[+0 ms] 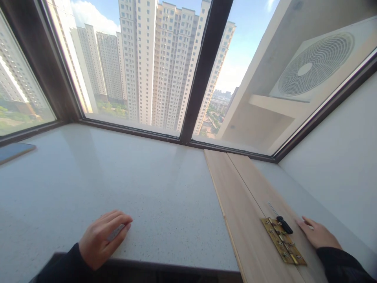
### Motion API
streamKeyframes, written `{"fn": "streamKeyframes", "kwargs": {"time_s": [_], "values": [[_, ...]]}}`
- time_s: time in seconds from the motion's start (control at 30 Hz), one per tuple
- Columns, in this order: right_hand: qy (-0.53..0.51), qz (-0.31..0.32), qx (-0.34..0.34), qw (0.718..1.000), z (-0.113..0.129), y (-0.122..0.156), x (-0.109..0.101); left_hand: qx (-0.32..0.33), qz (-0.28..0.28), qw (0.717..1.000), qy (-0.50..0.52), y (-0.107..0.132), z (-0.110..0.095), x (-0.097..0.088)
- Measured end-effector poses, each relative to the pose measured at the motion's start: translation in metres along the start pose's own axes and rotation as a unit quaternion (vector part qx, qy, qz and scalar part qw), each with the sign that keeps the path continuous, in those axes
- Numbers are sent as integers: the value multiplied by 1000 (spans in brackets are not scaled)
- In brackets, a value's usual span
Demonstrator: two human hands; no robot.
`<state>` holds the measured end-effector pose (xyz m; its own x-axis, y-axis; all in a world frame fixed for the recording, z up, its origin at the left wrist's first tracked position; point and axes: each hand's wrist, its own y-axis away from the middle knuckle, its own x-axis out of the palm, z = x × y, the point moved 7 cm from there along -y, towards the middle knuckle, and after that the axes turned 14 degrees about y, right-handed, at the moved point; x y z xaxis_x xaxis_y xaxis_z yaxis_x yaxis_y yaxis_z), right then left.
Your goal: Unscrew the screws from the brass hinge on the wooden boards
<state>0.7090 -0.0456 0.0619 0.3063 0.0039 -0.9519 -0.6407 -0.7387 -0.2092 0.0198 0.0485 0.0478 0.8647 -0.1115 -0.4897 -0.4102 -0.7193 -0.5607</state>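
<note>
My left hand [104,237] rests at the front of the pale speckled counter [141,192], holding nothing, with a gap between its thumb and loosely bent fingers. Over on the right, my right hand [320,234] touches the light wooden boards [235,196] near their right edge; its visible fingers are apart and nothing is in them. Just left of that hand, a brass hinge [278,244] lies unfolded across the seam of the two boards, with several small screws on it. A screwdriver [284,225] with a black handle lies partly over the hinge, its shaft pointing towards the window.
Dark window frames [185,129] close off the back of the counter. A white wall [338,157] rises on the right. At the far left lies a flat grey panel [16,151]. Outside the glass hangs an air-conditioner unit [316,65]. The counter's front edge [173,267] is near me.
</note>
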Motion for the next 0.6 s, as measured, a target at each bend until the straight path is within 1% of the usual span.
{"fn": "streamKeyframes", "kwargs": {"time_s": [0.03, 0.1, 0.13, 0.2, 0.3, 0.4, 0.5, 0.6], "values": [[-1, 25, 3, 1000, -4, -2, 16, 2, 1, 1000, -2, 0, 0, -1], [-8, 57, 3, 998, -8, -3, 40, 9, 0, 1000, -7, -1, -2, -2], [-14, 64, 1, 998, -9, -3, 48, 14, 0, 1000, -11, -2, -2, -2], [-25, 68, -1, 997, -9, -1, 57, 23, -1, 1000, -16, -2, -3, -2], [-47, 64, 1, 997, -5, 5, 63, 26, 2, 999, -20, -1, -1, 0], [-77, 54, 3, 996, 6, 20, 65, 21, 0, 1000, -21, 0, 1, 2], [-119, 42, 5, 992, 25, 40, 64, 22, -3, 1000, -20, -2, 1, 3], [-176, 29, 2, 984, 48, 55, 53, 25, -4, 1000, -17, -3, 1, 3]]}}
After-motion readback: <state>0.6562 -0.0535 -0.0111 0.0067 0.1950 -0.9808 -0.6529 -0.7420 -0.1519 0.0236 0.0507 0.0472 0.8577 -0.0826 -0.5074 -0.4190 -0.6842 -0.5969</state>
